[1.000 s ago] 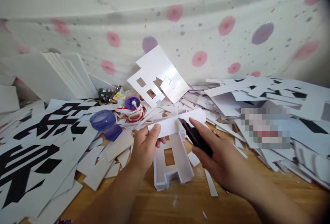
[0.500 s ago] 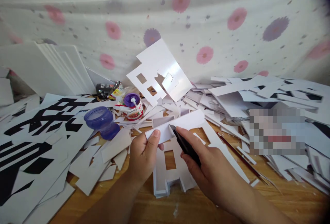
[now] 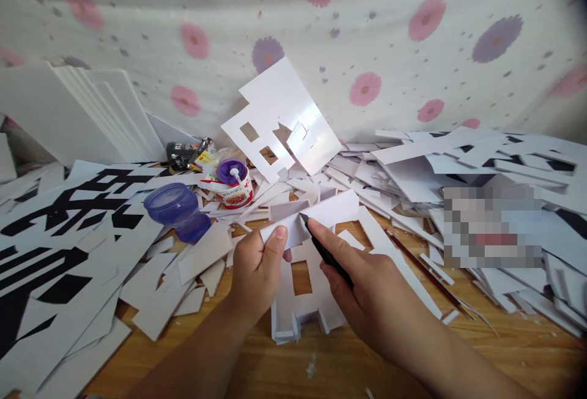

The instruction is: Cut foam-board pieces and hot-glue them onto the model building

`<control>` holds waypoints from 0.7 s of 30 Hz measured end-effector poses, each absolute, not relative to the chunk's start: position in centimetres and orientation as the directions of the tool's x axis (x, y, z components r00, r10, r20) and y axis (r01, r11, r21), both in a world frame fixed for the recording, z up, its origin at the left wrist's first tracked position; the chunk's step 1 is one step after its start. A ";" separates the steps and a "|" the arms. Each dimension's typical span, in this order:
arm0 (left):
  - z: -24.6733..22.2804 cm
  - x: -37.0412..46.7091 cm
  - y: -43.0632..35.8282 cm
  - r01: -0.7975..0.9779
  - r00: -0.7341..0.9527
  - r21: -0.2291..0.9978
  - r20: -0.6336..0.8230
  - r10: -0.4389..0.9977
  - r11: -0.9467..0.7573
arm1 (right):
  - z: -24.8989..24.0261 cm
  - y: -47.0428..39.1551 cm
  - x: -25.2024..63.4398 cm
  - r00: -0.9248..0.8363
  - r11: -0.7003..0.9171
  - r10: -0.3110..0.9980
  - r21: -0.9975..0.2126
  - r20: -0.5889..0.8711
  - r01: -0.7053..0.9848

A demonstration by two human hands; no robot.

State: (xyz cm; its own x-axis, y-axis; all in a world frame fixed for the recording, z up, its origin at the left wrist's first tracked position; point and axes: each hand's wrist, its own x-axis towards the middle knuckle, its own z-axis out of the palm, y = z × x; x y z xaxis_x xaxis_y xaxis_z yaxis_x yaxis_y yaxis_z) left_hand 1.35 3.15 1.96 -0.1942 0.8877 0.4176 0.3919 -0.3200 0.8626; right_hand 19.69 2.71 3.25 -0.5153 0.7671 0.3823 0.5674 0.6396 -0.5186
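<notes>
Between thumb and fingers, my left hand point(image 3: 257, 270) pinches the left end of a white foam board strip point(image 3: 337, 208). My right hand point(image 3: 362, 276) is wrapped round a black cutter knife point(image 3: 331, 259), whose tip touches the strip near its middle. Under both hands lies a white board structure point(image 3: 282, 301) with rectangular openings and small upright walls. A white panel with cut-out windows point(image 3: 275, 96) leans at an angle behind them.
A purple jar point(image 3: 177, 212) and a red-and-white tub point(image 3: 236, 191) stand left of centre. White scraps point(image 3: 202, 255) litter the wooden table point(image 3: 257, 368). Black-patterned sheets point(image 3: 87, 234) lie left, piled boards point(image 3: 458, 154) right. A thin brown stick point(image 3: 426, 273) lies right of the structure.
The view has tilted slightly, so most things appear a little higher. The strip's right part now stands at an angle to its left part, bent near the knife tip.
</notes>
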 end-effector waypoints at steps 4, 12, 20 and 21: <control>1.8 1.8 3.0 0.414 -0.235 0.837 0.479 0.846 -0.359 | 2.9 2.5 19.4 -0.513 0.646 0.763 -0.501 0.394 0.575; 1.1 2.1 2.9 0.388 -0.324 0.843 0.503 0.801 -0.373 | 2.5 2.0 19.3 -0.535 0.684 0.730 -0.477 0.426 0.553; 0.5 2.2 3.3 0.295 -0.425 0.884 0.462 0.778 -0.363 | 2.3 1.6 19.3 -0.558 0.688 0.723 -0.493 0.407 0.533; 0.4 2.2 3.2 0.290 -0.434 0.888 0.455 0.778 -0.357 | 2.3 1.5 19.3 -0.560 0.685 0.725 -0.494 0.400 0.535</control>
